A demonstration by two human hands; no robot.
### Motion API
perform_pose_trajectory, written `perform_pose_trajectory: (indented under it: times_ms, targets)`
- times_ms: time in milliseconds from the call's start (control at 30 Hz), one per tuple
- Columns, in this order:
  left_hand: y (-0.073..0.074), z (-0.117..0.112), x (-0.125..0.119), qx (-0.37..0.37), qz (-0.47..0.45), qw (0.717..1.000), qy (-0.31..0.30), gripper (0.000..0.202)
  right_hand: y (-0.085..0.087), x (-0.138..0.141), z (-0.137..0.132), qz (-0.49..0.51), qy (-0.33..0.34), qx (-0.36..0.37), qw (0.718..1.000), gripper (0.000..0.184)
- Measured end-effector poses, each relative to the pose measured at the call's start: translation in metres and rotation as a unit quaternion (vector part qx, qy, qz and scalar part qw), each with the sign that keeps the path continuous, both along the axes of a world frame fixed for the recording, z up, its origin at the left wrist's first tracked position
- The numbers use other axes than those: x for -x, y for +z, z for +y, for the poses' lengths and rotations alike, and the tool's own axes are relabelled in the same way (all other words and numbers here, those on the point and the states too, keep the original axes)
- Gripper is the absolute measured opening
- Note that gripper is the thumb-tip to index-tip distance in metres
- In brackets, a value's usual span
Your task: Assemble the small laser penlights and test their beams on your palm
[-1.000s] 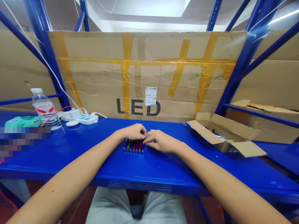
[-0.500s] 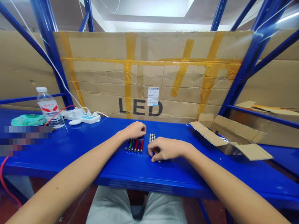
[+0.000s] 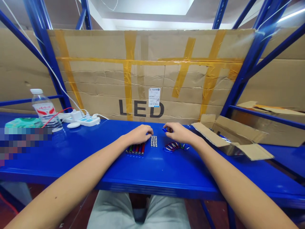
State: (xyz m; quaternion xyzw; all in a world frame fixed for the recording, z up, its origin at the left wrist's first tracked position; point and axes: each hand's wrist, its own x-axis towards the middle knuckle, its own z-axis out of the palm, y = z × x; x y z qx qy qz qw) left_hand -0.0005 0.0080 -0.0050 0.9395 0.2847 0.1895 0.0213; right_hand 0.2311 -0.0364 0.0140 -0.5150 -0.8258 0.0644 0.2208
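Our left hand (image 3: 139,134) lies palm down, loosely curled and empty, just above six coloured tubes (image 3: 135,149), parallel, long axes pointing toward us. Between our hands sits one block of silver studs (image 3: 154,141). Our right hand (image 3: 177,132) pinches a small blue piece (image 3: 164,129), above about six carabiners (image 3: 173,147) in a slanting row.

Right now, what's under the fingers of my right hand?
A small blue object shows at the fingertips of your right hand; the fingers cover most of it, so its shape can't be told.
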Motion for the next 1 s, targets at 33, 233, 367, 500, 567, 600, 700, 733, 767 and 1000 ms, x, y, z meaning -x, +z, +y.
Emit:
perform_pose_trajectory:
  times_ms: [33, 233, 367, 500, 567, 600, 700, 733, 767, 1000]
  targets:
    - [-0.001, 0.000, 0.000, 0.000, 0.002, 1.000, -0.003, 0.030, -0.002, 0.000, 0.002, -0.002, -0.002, 0.000, 1.000, 0.020]
    - [-0.002, 0.001, -0.003, 0.005, 0.010, 0.999, -0.039, 0.050, -0.009, 0.004, 0.004, -0.008, -0.004, 0.014, 1.000, 0.017]
    - [-0.001, 0.002, -0.006, 0.002, 0.039, 0.999, -0.034, 0.053, -0.008, 0.008, 0.000, -0.007, 0.003, 0.019, 1.000, 0.015]
    - [0.003, 0.002, -0.013, -0.003, 0.060, 0.998, -0.029, 0.056, -0.007, 0.010, -0.003, -0.006, 0.006, 0.014, 1.000, 0.014]
    - [0.005, 0.002, -0.017, -0.009, 0.078, 0.997, -0.026, 0.056, -0.006, 0.011, -0.004, -0.010, 0.005, 0.011, 1.000, 0.013]
    - [0.005, 0.001, -0.018, -0.013, 0.091, 0.995, -0.024, 0.055, -0.005, 0.011, -0.004, -0.012, 0.003, 0.011, 1.000, 0.013]
    - [0.004, 0.001, -0.022, -0.028, 0.126, 0.991, -0.025, 0.054, -0.005, 0.011, -0.004, -0.013, -0.011, 0.009, 1.000, 0.014]
    - [0.004, 0.001, -0.022, -0.033, 0.133, 0.990, -0.026, 0.053, -0.005, 0.011, -0.003, -0.013, -0.014, 0.008, 1.000, 0.014]
    - [0.003, 0.002, -0.022, -0.037, 0.136, 0.990, -0.026, 0.053, -0.005, 0.011, -0.003, -0.013, -0.015, 0.007, 1.000, 0.014]
    - [-0.001, 0.004, -0.023, -0.035, 0.151, 0.988, -0.013, 0.052, -0.007, 0.012, -0.002, -0.019, 0.008, 0.007, 1.000, 0.011]
